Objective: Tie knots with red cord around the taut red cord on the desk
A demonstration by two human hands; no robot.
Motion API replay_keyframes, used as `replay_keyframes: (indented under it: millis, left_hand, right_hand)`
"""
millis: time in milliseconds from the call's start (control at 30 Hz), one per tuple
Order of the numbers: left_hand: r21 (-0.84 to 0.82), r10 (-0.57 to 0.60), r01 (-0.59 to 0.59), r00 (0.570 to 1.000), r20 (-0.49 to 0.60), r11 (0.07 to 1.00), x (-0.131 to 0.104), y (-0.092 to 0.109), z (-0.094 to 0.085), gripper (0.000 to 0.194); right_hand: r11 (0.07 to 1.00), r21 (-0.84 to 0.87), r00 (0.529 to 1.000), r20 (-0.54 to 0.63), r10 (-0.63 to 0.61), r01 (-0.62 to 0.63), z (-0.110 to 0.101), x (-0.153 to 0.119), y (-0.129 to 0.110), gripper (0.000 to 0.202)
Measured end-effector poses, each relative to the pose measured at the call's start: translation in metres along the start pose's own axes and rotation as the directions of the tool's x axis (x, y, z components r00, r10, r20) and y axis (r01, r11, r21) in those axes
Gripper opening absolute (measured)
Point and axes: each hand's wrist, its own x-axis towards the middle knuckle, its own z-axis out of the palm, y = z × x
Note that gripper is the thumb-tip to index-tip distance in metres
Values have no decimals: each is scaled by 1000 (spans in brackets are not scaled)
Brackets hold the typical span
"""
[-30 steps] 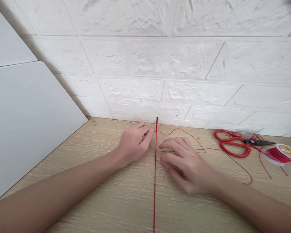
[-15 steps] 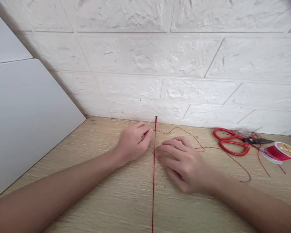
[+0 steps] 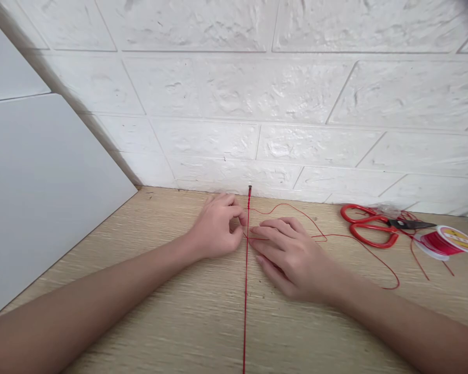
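Wooden table (image 3: 171, 311) unchanged. Our left hand (image 3: 218, 226) now curled, fingertips pinching taut red cord (image 3: 245, 306) at cord's 9 o'clock. Our right hand (image 3: 292, 254) shifted left, fingers pressing loose red thread (image 3: 359, 246) onto cord crossing. Cord runs 12-to-6 o'clock at table centre. Scissors (image 3: 370, 228), spool (image 3: 446, 240) at 3 o'clock, unmoved.

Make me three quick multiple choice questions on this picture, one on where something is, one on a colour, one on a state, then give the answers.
1. Where do the scissors lie? A) right of the hands, near the wall B) left, by the white panel C) under the left hand
2. What colour is the taut cord? A) blue B) red C) white
3. How does the right hand rest? A) lifted high B) gripping the scissors C) fingers flat on the table at the cord

Answers: A, they lie beside the thread spool; B, it is plainly red; C, its fingertips meet the left hand at the cord.
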Motion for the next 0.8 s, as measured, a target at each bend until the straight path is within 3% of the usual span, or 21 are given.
replay_keyframes:
  millis: [233,500,600,700,800]
  left_hand:
    - [-22,-28,31,994,107,999,2,2,-4,3]
    - [-40,-42,52,977,209,998,3,-1,-5,10]
    - [-84,-51,66,984,169,994,4,-3,-4,10]
    - [-207,-130,140,990,62,968,7,-8,-3,12]
    - [-470,-282,253,959,10,845,10,-15,-1,16]
  right_hand:
    - [1000,-15,1000,13,2,-1,1,1,0,31]
    - [1000,-1,1000,16,4,-4,1,1,1,30]
    - [1000,-1,1000,20,3,-3,1,1,1,30]
    - [1000,5,1000,15,-1,1,1,0,2,27]
    - [1000,10,1000,10,-5,5,2,0,2,26]
